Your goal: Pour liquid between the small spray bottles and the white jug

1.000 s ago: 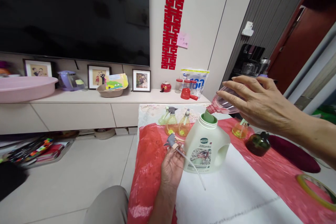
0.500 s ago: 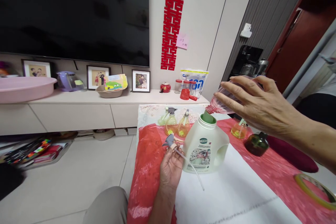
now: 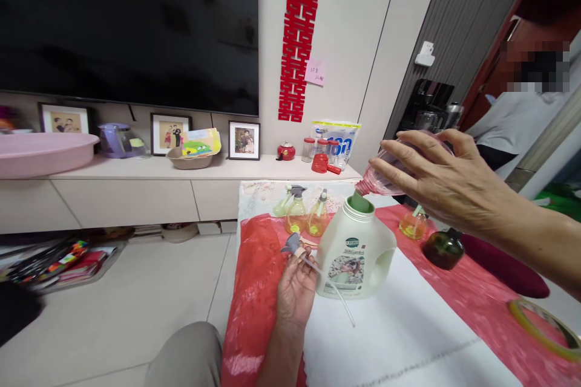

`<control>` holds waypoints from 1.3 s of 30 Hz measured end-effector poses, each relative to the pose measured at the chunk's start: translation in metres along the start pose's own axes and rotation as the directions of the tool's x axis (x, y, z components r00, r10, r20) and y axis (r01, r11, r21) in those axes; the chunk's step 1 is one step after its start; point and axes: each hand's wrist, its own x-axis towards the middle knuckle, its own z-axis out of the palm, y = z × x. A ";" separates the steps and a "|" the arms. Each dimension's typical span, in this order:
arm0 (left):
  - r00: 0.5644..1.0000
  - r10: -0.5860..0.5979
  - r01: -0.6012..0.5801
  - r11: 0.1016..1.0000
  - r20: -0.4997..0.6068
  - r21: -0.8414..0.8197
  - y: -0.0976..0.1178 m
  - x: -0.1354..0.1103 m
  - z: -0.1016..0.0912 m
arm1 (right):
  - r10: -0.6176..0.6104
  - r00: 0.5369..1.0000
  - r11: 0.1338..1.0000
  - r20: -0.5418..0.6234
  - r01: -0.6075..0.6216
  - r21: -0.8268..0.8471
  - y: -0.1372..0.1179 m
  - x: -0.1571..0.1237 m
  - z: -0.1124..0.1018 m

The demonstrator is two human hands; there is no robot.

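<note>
My right hand is wrapped round a clear pink bottle, tipped on its side with its neck at the green spout of a white detergent jug. The jug stands upright on a white cloth over a red plastic sheet. My left hand, palm up beside the jug, holds a grey spray-pump head whose thin dip tube trails across the cloth.
Two yellow spray bottles stand behind the jug; a small yellow bottle, a dark green bottle and a tape roll lie to the right. Another person is at the far right. A low cabinet holds photo frames and a pink basin.
Both hands and the bottle have stayed almost still. A person has come into view at the far right.
</note>
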 end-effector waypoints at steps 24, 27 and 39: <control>0.982 0.190 -0.190 0.982 0.019 -0.003 0.019 -0.026 0.034 | 0.292 0.830 0.432 0.475 -0.558 0.709 -0.166 -0.162 -0.032; 0.979 0.169 -0.178 0.982 0.118 0.067 0.016 -0.028 0.032 | 0.344 0.828 0.415 0.443 -0.557 0.719 -0.171 -0.159 -0.039; 0.926 -0.003 -0.118 0.947 0.378 0.298 0.002 -0.047 0.036 | 0.443 0.827 0.349 0.348 -0.516 0.782 -0.190 -0.110 -0.045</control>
